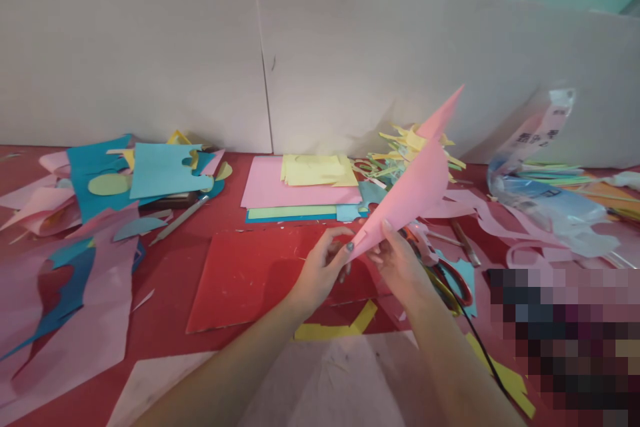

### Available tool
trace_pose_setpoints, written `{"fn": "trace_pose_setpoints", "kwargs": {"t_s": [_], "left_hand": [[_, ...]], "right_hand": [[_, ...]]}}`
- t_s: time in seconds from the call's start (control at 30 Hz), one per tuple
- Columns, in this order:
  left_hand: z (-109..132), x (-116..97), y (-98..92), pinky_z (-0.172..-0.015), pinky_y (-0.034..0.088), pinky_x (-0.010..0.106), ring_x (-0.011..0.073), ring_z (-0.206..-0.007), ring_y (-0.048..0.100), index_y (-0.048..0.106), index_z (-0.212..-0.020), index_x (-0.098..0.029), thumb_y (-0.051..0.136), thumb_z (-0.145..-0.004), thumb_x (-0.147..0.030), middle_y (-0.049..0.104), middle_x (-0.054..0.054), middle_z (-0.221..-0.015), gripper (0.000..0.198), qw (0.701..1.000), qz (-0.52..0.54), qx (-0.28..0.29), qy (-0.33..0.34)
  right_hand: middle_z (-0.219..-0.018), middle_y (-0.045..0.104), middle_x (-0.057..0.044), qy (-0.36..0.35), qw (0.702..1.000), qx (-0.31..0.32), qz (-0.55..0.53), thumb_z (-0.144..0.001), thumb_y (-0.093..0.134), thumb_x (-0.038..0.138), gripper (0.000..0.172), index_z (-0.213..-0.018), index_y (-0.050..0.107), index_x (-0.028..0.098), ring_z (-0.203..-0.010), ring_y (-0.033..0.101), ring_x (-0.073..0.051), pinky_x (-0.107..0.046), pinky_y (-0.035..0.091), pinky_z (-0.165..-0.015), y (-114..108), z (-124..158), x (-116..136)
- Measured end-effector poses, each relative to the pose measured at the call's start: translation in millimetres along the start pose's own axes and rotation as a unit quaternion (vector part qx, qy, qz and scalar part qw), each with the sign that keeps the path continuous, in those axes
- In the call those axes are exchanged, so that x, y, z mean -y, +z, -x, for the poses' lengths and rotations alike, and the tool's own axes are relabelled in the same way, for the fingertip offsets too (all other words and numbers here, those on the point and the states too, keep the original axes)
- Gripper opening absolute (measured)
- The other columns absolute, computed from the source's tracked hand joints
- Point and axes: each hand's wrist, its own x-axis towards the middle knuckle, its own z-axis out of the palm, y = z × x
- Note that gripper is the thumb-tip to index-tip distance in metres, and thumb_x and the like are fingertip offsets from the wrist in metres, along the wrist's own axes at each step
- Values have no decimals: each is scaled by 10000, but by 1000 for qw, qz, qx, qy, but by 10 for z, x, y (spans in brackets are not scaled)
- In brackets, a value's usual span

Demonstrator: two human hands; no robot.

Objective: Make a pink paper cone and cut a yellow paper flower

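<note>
A folded pink paper sheet (pixel 417 177) is held up over the red table, its narrow lower corner pinched between both hands and its upper tip pointing up and right. My left hand (pixel 323 267) grips that corner with thumb and fingers closed on it. My right hand (pixel 400 260) holds the same corner from the right side, fingers closed on the paper. Below the hands lies a red cutting mat (pixel 250 273). Red-handled scissors (pixel 450 277) lie on the table just right of my right hand.
A stack of pink, yellow, green and blue sheets (pixel 300 187) lies behind the mat. Cut blue and pink scraps (pixel 75 227) cover the left side. Yellow offcuts (pixel 410 143) and a plastic bag of paper (pixel 545 173) sit at right. Cardboard panels (pixel 200 47) wall the back.
</note>
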Motion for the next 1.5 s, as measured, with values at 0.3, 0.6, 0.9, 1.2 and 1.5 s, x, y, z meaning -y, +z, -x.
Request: {"fn": "trace_pose_setpoints", "kwargs": {"t_s": [0.3,0.6,0.9,1.2,1.5], "left_hand": [[28,15,1,-527,364,214,91,-493,438,531,-1036,-221,434,-856,-384,459,-45,-574,261,993,-99,-45,37],[38,35,-45,-535,367,203,96,-517,456,542,-1081,-243,413,-867,-349,498,-28,-601,271,983,-170,-41,57],[34,-1,-64,-541,375,203,103,-528,474,570,-1080,-247,420,-865,-357,530,-13,-611,283,979,-186,-41,68],[58,-127,-167,-532,395,208,88,-493,454,513,-1066,-205,390,-880,-334,478,-48,-556,258,993,-104,-30,51],[122,-48,-391,-462,392,204,85,-419,446,493,-1016,-175,453,-840,-323,453,-74,-481,233,998,-5,-62,-11]], "right_hand": [[-540,424,52,20,1000,-15,-6,-662,711,396,283,-674,540,171,-474,341,-63,-188,279,-388,3,-7,-18],[-505,416,59,36,999,-23,-10,-611,748,417,323,-664,560,160,-459,340,-46,-157,288,-374,25,-4,-17],[-532,450,54,26,1000,-7,-5,-628,732,424,311,-710,579,166,-450,356,-44,-162,284,-350,39,14,-32],[-607,509,48,49,997,-14,-62,-611,755,337,283,-703,557,157,-418,307,-15,-141,270,-346,249,-37,-46],[-697,614,22,93,990,18,-103,-618,745,307,248,-768,601,172,-446,368,-31,-158,333,-374,417,-47,-271]]}}
